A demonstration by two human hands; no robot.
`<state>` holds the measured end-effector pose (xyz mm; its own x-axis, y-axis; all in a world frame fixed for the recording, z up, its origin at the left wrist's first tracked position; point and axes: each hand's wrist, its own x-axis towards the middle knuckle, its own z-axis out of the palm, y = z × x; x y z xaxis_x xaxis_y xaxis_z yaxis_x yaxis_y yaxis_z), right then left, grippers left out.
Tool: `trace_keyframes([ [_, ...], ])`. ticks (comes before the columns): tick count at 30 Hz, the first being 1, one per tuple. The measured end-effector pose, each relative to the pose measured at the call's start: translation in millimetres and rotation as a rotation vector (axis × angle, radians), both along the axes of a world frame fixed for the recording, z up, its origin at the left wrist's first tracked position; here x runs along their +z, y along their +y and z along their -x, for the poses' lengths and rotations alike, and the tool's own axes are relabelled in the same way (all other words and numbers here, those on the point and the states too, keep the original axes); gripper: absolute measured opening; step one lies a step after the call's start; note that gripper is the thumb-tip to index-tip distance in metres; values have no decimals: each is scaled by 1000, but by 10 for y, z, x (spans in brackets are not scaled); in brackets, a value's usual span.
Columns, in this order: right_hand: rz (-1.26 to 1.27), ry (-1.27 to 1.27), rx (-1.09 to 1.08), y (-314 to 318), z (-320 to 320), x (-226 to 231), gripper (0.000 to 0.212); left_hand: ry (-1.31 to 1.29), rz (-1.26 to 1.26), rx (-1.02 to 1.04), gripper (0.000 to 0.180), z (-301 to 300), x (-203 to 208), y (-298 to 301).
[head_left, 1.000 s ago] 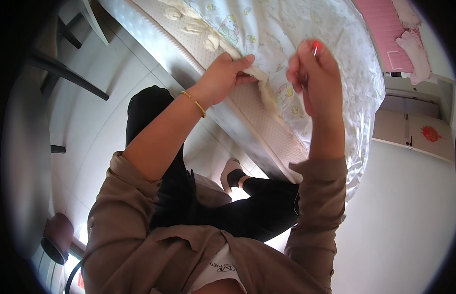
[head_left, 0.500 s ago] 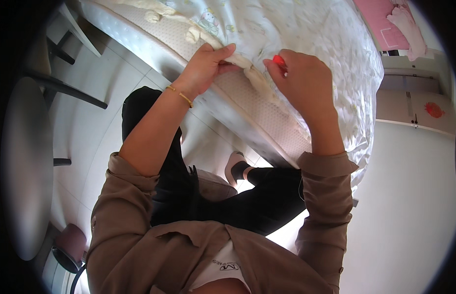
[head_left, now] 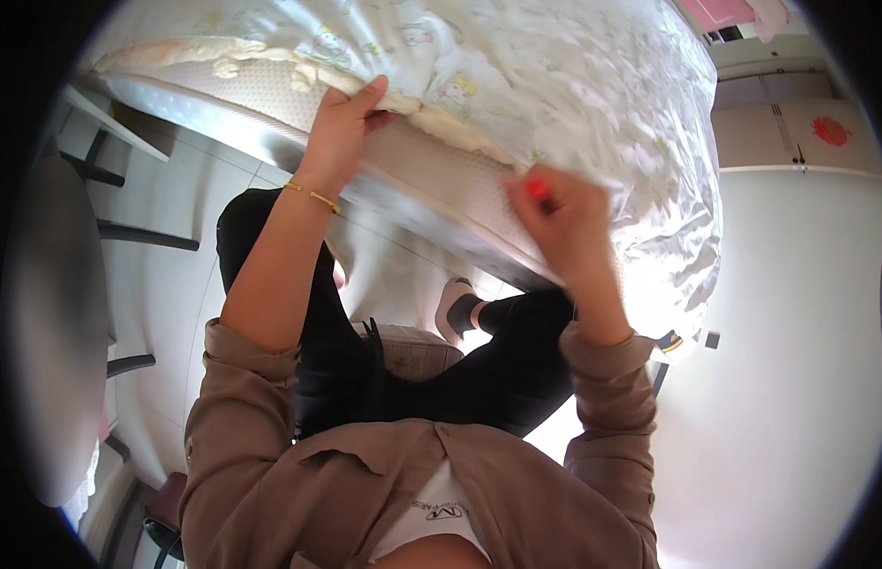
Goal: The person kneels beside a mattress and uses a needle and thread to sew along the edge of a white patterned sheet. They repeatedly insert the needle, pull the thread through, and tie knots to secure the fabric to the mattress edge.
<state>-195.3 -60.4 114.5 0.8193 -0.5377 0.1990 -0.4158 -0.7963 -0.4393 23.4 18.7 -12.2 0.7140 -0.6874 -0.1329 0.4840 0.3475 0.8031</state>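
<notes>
A white quilt (head_left: 545,85) with a small cartoon print covers the bed, and a puffy cream-coloured quilt edge (head_left: 450,126) runs along its near side. My left hand (head_left: 341,133) pinches this edge between thumb and fingers. To the right, my right hand (head_left: 572,218) is closed around a small bright red object (head_left: 538,188); motion blur and the fingers hide what kind it is. That hand is over the mattress side, close to the right end of the cream edge. Below the edge shows the dotted beige side of the mattress (head_left: 422,171).
Under my crossed legs is a low padded seat (head_left: 413,353). Dark chair legs (head_left: 147,234) and a round grey surface (head_left: 57,322) stand at the left. A dark bin (head_left: 166,517) is at the lower left. Pale cabinets (head_left: 768,133) line the far right.
My right hand has come down and toward me with the red object. My left hand still pinches the cream edge. The view has shifted, showing more of the bed's left end.
</notes>
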Motion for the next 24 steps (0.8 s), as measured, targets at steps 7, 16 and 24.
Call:
trace_keyframes([
  [7, -118, -169, 149, 667, 385, -294, 27, -50, -79, 13, 31, 74, -29, -10],
  [16, -99, -250, 44, 562, 1254, 44, 22, -212, -179, -10, 25, -45, -221, -54],
  [24, 212, -231, -541, 280, 2684, 287, 26, -214, -285, 34, 24, -1, -207, -145],
])
